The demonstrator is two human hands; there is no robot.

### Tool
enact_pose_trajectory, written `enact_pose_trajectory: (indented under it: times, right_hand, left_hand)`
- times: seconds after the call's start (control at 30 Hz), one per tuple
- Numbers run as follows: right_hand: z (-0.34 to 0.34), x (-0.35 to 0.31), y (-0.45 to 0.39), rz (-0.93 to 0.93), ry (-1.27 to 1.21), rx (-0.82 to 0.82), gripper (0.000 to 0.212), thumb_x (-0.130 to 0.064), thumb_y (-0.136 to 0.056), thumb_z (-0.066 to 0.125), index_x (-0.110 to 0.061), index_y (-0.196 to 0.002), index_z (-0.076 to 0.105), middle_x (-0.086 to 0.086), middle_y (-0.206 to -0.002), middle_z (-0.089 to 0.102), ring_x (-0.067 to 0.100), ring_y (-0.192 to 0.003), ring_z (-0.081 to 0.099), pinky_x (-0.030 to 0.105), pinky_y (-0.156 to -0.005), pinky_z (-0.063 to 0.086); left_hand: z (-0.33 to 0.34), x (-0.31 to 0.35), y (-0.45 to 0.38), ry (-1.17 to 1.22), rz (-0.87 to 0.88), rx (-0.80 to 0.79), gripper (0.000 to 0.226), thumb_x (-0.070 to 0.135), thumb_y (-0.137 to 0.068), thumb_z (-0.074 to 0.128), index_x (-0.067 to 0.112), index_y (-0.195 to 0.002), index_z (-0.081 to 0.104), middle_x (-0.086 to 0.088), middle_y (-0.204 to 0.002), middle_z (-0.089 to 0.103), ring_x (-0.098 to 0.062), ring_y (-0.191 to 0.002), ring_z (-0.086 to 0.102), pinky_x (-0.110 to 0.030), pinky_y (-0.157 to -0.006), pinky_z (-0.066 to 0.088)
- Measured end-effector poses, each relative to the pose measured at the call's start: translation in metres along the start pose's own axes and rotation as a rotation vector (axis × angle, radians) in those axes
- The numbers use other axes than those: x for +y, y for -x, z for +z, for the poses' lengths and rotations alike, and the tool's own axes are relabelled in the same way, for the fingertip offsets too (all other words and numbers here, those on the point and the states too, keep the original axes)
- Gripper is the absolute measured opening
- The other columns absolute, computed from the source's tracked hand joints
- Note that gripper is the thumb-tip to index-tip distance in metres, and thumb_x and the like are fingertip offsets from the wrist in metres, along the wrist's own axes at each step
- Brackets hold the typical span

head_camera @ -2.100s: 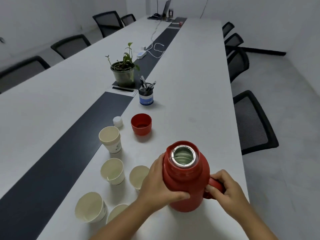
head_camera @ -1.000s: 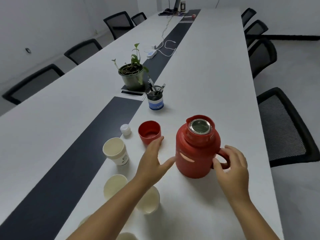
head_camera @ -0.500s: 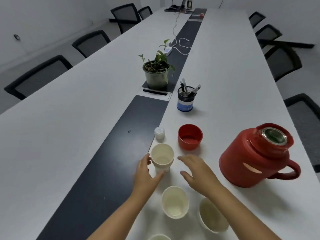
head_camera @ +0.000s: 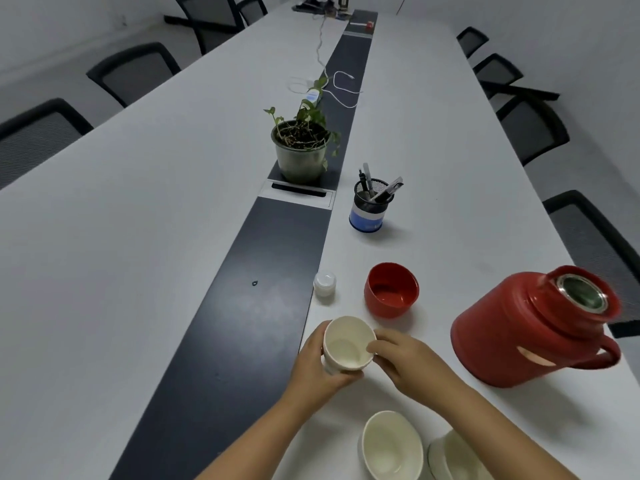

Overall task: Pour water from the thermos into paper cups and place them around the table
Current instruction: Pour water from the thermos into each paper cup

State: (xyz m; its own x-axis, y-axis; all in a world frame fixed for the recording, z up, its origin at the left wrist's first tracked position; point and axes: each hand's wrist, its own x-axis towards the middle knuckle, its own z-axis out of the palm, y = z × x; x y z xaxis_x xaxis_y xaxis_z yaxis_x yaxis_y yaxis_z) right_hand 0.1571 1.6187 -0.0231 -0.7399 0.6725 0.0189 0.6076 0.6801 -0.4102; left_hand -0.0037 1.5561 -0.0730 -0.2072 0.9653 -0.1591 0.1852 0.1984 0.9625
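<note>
Both hands are now closing on one paper cup point(head_camera: 349, 348) at the near edge of the dark centre strip point(head_camera: 242, 306). The left hand point(head_camera: 317, 363) is wrapping its fingers round the cup's left wall and underside, gripping it, while the right hand point(head_camera: 403, 358) is pinching the rim at the right with thumb and fingertips. A second ago these hands were flanking the thermos point(head_camera: 530, 327); they have let it go and shifted left to the cup. The thermos is standing alone at the right, well apart from them, its mouth open, its handle facing near-right. Its red lid point(head_camera: 391, 289) is sitting upturned just beyond the held cup, with a small white stopper point(head_camera: 325, 285) to the lid's left.

That switch suggests pouring is paused and this cup is being carried off to a seat, or separated from a stack; whether it holds water I cannot tell. Two more cups point(head_camera: 391, 445) are waiting nearest the person, so most of the task looks undone. Farther along the table point(head_camera: 121, 220) are a pen holder point(head_camera: 370, 209) and a potted plant point(head_camera: 301, 147).
</note>
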Motion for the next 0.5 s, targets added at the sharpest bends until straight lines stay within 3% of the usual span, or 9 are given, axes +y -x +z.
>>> enact_pose_trajectory:
  times: [0.07,0.2,0.37,0.5]
  right_hand:
    - [-0.001,-0.001,0.0,-0.013,0.02,0.03,0.015,-0.011,-0.085,0.051,-0.005,-0.09,0.064,0.014,-0.107,0.063,0.033,-0.083,0.062,0.041,-0.061,0.053]
    - [0.002,-0.003,0.003,-0.003,0.043,0.067,0.011,-0.01,-0.084,0.051,-0.006,-0.087,0.061,0.011,-0.116,0.06,0.03,-0.087,0.061,0.039,-0.059,0.054]
    - [-0.008,-0.011,0.004,0.02,-0.083,0.185,0.011,-0.007,-0.08,0.052,-0.002,-0.084,0.061,0.012,-0.105,0.062,0.022,-0.081,0.059,0.034,-0.058,0.053]
    - [-0.01,-0.015,0.005,0.016,-0.05,0.162,0.016,-0.013,-0.081,0.051,-0.004,-0.086,0.062,0.015,-0.108,0.06,0.03,-0.088,0.061,0.039,-0.064,0.054]
  left_hand:
    - [0.001,-0.003,-0.001,0.022,0.008,0.006,0.06,0.034,-0.052,0.077,0.035,-0.106,0.05,0.018,-0.103,0.06,-0.001,-0.097,0.057,-0.016,-0.082,0.046]
    - [0.003,-0.004,0.0,0.03,0.017,0.026,0.058,0.042,-0.05,0.072,0.038,-0.103,0.05,0.019,-0.102,0.062,0.0,-0.097,0.058,-0.022,-0.083,0.048]
    - [0.003,0.0,0.001,0.025,0.031,0.016,0.051,0.043,-0.051,0.07,0.051,-0.096,0.049,0.026,-0.098,0.061,0.004,-0.091,0.058,-0.015,-0.076,0.048]
    - [0.005,0.002,0.004,0.091,-0.01,0.036,0.056,0.041,-0.049,0.072,0.044,-0.1,0.051,0.023,-0.098,0.063,0.008,-0.093,0.058,-0.006,-0.075,0.045]
